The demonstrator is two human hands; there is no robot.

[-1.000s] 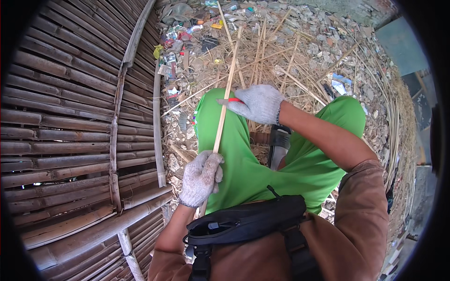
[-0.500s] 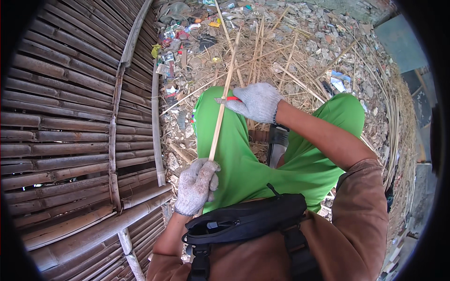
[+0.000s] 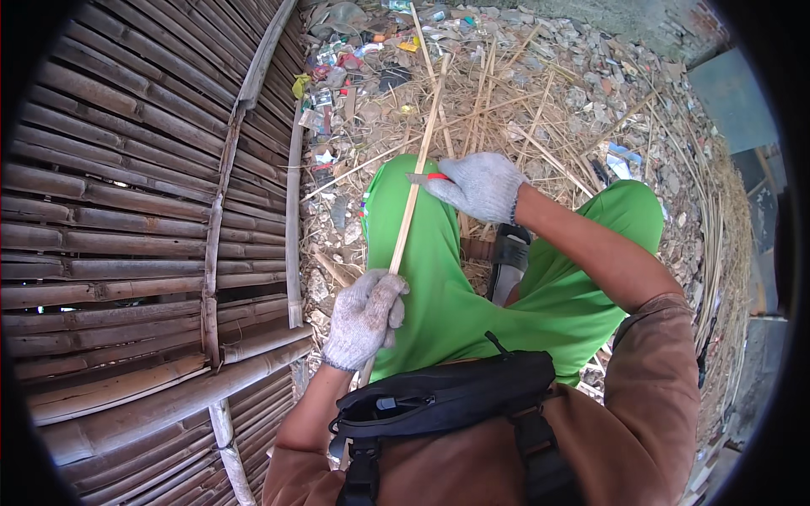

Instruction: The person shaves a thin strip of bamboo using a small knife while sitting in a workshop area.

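A long, pale bamboo strip slants across my left thigh, its far end over the littered ground. My left hand, in a grey-white knit glove, is wrapped round the strip near its lower part. Below that fist a short length of the strip shows beside my waist bag. My right hand, gloved alike, grips a knife with a red handle. The blade lies across the strip above my left knee. Most of the handle is hidden inside the right glove.
On the left stands a bamboo slat wall with a pole along its edge. Loose bamboo strips are scattered on rubble and litter ahead. A black waist bag sits at my lap. Long thin strips lie along the right.
The whole view has shifted slightly, so everything sits a little further right. My left hand has moved a bit up toward the knife. Both grips look the same.
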